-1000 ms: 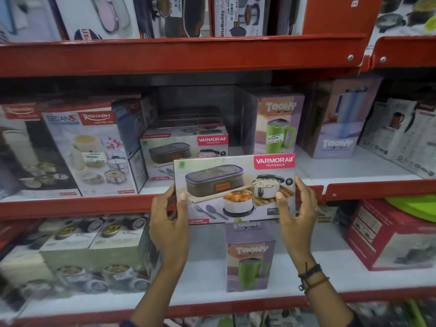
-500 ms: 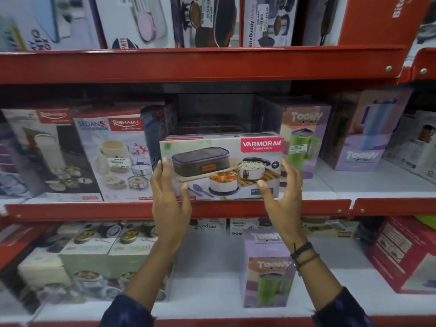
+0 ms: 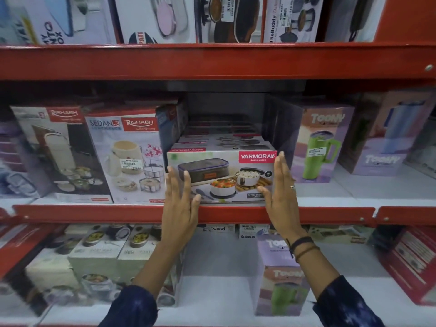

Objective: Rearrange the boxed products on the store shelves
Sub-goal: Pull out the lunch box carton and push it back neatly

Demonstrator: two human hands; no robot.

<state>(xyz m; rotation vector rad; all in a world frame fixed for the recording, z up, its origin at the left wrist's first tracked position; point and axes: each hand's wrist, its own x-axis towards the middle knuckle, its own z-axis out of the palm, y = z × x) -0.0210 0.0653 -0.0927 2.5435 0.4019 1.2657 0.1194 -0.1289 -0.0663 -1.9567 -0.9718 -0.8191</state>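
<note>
A white Varmora lunch-box carton (image 3: 221,171) stands on the middle shelf (image 3: 94,213), at its front edge, in the gap between taller cartons. My left hand (image 3: 181,208) lies flat on the carton's lower left front, fingers spread. My right hand (image 3: 280,201) rests along its right edge, fingers straight up and thumb on the front face. Neither hand closes around the carton. More Varmora cartons (image 3: 221,138) are stacked right behind it, mostly in shadow.
A Rishabh Sedan-3 carton (image 3: 127,159) stands close on the left and a Toony green-mug carton (image 3: 318,147) close on the right. The red upper shelf beam (image 3: 212,62) runs above. On the lower shelf stand another Toony carton (image 3: 280,277) and food-jar boxes (image 3: 101,256).
The Varmora carton went from being held in the air in front of the shelf edge up onto the middle shelf. My fingers have opened from its sides and now lie flat against it.
</note>
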